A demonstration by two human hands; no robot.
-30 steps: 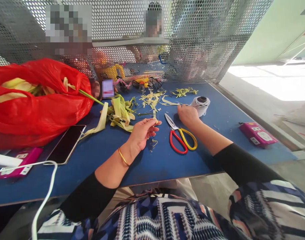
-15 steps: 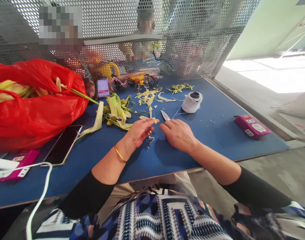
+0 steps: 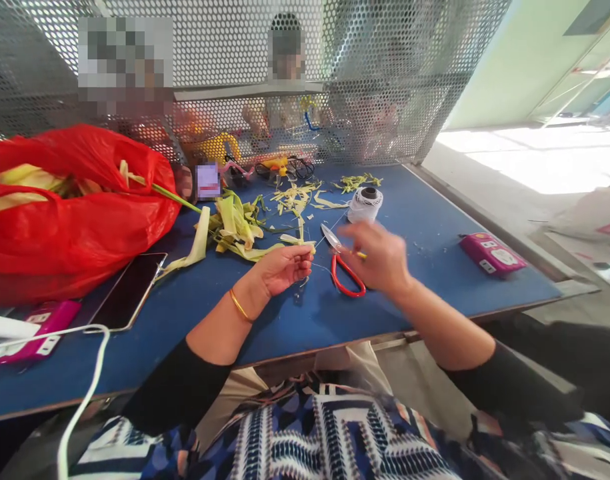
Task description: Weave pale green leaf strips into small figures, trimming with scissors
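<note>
My left hand (image 3: 288,270) is closed in a pinch on the end of a pale corn husk strip (image 3: 301,230), with white thread around its fingertips. My right hand (image 3: 379,257) is lifted over the table to the right, and motion smears its fingers. A small yellow bit shows by those fingers, too blurred to name. Between the hands lie scissors (image 3: 349,283) with red handles, blades pointing away from me. Just beyond my right hand stands a cone of white thread (image 3: 365,205), and a line of thread runs from it toward my left fingertips.
A red plastic bag (image 3: 85,233) of husks fills the left side. In front of it lie a phone (image 3: 127,293), a magenta pack (image 3: 59,320) and a white cable (image 3: 97,353). Husk scraps (image 3: 235,220) spread mid-table. Another magenta pack (image 3: 492,253) sits right. A perforated screen (image 3: 375,87) stands behind.
My right hand has risen off the scissors and moved right, uncovering their red handles. My left hand keeps its pinch in nearly the same place. The view has shifted slightly.
</note>
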